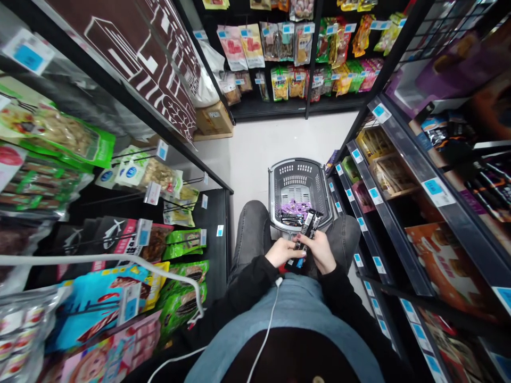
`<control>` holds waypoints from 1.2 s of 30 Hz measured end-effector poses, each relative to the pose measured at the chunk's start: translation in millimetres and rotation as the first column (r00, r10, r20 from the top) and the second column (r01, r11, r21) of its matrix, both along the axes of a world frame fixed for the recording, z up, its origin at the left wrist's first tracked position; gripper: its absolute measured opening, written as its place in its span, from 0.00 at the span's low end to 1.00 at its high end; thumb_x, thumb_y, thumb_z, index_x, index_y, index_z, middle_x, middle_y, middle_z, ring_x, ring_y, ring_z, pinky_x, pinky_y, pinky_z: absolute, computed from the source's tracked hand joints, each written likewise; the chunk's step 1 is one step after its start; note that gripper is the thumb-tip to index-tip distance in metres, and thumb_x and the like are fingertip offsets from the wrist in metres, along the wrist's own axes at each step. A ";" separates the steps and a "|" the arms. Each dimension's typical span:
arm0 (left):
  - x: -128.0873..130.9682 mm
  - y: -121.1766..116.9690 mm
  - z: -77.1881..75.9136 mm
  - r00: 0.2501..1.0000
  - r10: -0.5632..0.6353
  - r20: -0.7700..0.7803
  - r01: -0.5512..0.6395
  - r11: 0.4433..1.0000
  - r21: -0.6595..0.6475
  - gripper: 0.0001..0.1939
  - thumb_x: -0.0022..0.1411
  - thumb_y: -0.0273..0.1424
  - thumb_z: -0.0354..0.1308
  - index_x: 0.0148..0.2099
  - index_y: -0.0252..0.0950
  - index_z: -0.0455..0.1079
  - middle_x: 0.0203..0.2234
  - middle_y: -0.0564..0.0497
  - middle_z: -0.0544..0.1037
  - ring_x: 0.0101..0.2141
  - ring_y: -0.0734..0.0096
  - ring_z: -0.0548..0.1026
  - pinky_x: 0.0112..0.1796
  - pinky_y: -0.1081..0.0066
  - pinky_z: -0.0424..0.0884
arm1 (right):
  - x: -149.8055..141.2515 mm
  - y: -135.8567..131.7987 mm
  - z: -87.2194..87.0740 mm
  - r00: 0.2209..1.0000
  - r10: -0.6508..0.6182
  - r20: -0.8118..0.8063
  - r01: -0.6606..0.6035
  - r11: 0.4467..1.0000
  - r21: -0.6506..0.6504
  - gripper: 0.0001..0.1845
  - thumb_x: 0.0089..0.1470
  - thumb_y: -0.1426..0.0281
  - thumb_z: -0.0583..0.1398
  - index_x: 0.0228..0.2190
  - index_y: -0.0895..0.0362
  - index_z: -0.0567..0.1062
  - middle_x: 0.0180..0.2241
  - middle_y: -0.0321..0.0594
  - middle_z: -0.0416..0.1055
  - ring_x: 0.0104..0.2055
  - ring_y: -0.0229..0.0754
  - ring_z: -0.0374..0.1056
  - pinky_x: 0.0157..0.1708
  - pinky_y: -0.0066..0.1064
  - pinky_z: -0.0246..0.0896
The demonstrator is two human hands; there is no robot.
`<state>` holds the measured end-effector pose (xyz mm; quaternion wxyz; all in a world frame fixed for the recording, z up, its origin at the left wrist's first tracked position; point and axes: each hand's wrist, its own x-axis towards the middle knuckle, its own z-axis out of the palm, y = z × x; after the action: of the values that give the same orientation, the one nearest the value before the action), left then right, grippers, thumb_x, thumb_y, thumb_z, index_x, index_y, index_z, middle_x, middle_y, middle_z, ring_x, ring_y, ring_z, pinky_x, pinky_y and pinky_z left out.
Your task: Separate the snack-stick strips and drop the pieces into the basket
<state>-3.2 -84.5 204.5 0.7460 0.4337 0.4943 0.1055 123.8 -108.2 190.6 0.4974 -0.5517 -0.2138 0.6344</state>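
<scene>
Left hand (284, 251) and right hand (321, 251) grip packets (310, 225) at the near edge of the basket (297, 180), apparently bunching; next calls for alignment.

the pale floor (253, 154) bore a gray basket (272, 194) and, farther off to the left, a cardboard box (215, 119). in the basket's near part lay slim purple packets (294, 206) and, closer still, black packets (290, 219). the right-hand shelf (407, 151) held packets in cartons (375, 142) behind its price labels (376, 195). the back rack (267, 110) carried rows of snack bags (280, 85); green bags (184, 242) hung from the left rack (216, 207).
</scene>
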 end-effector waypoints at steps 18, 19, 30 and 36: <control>-13.0 -6.0 3.6 0.988 -0.134 0.074 0.149 0.951 -0.271 0.20 0.48 0.42 0.59 0.31 0.28 0.65 0.23 0.47 0.75 0.20 0.70 0.74 0.23 0.69 0.72 | 5.9 21.0 -49.4 0.885 -0.405 -0.229 0.347 0.902 -0.257 0.13 0.46 0.61 0.60 0.21 0.59 0.70 0.17 0.35 0.68 0.19 0.34 0.65 0.20 0.25 0.61; -12.8 -6.7 4.4 0.985 -0.146 0.093 0.167 0.942 -0.292 0.19 0.47 0.41 0.60 0.32 0.29 0.65 0.24 0.46 0.75 0.20 0.70 0.74 0.24 0.69 0.72 | 4.9 20.0 -53.8 0.901 -0.373 -0.223 0.311 0.912 -0.266 0.14 0.46 0.61 0.60 0.21 0.59 0.70 0.17 0.35 0.68 0.19 0.35 0.65 0.20 0.25 0.61; -35.5 -7.2 -10.8 0.945 -0.126 0.303 0.238 0.899 -0.368 0.20 0.40 0.27 0.66 0.38 0.29 0.69 0.32 0.46 0.76 0.33 0.67 0.76 0.32 0.73 0.73 | 51.6 10.2 -77.8 0.968 -0.031 -0.249 -0.005 0.990 -0.144 0.14 0.34 0.64 0.67 0.20 0.62 0.72 0.19 0.34 0.68 0.20 0.31 0.62 0.18 0.21 0.59; -61.1 21.8 -48.4 0.968 0.174 -0.181 -0.192 0.978 -0.085 0.11 0.53 0.34 0.55 0.28 0.29 0.65 0.17 0.49 0.73 0.18 0.75 0.71 0.19 0.76 0.66 | 85.7 27.4 -68.9 0.966 -0.206 0.159 0.212 0.977 -0.025 0.15 0.34 0.62 0.66 0.22 0.61 0.72 0.20 0.34 0.68 0.21 0.34 0.64 0.18 0.25 0.64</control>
<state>-64.3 -62.7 156.1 0.7086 0.3552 0.5995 0.1106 209.5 -80.8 121.7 0.5318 -0.6293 -0.1793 0.5376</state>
